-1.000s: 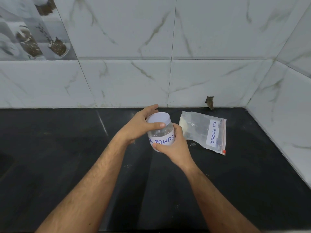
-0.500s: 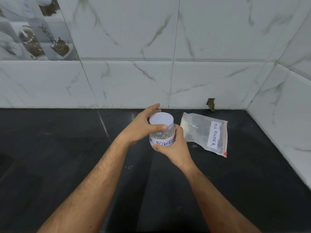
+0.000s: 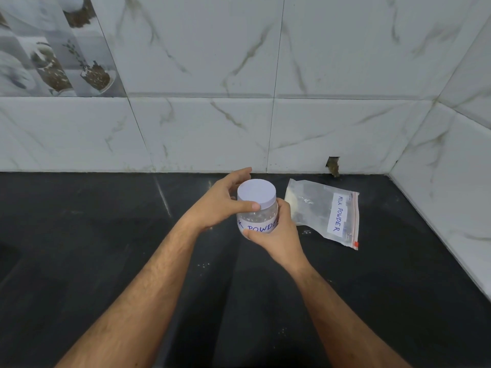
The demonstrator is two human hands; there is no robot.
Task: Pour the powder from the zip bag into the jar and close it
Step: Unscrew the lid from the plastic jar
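A clear plastic jar (image 3: 259, 217) with a handwritten "powder" label is held upright above the black counter. My right hand (image 3: 276, 232) wraps its lower body from the right. My left hand (image 3: 225, 204) grips the white lid (image 3: 256, 193) that sits on the jar's mouth, thumb in front and fingers behind. A zip bag (image 3: 322, 211) labelled "milk powder" lies flat on the counter just right of the jar, with a little white powder in its left corner and its red-tabbed zip end toward me.
The black counter (image 3: 106, 248) runs to marble-tiled walls (image 3: 265, 128) at the back and right, forming a corner behind the bag. Small white powder specks (image 3: 203, 265) dot the counter near my forearms. A chipped hole (image 3: 333, 166) sits in the back wall.
The jar has tipped from leaning toward me to upright, so the lid's top faces up. My left hand has stayed on the lid and my right hand on the jar body.
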